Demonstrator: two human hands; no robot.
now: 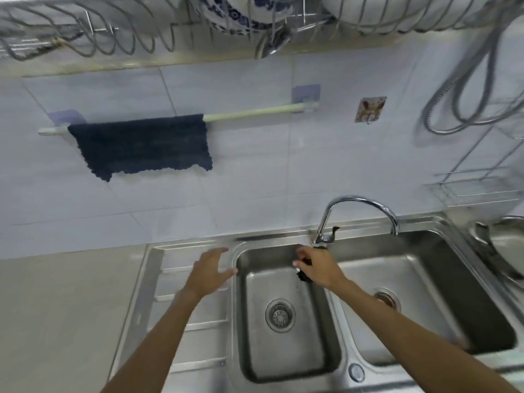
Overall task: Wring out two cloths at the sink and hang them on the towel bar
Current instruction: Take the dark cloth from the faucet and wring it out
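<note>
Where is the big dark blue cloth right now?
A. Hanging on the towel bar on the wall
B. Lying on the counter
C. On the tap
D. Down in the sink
A. The dark blue cloth is draped over the pale towel bar on the tiled wall, covering its left part, well above the sink.

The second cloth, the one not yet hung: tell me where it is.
In the head view, the small dark cloth is bunched in the right hand over the left sink basin, just below the faucet base.
</note>
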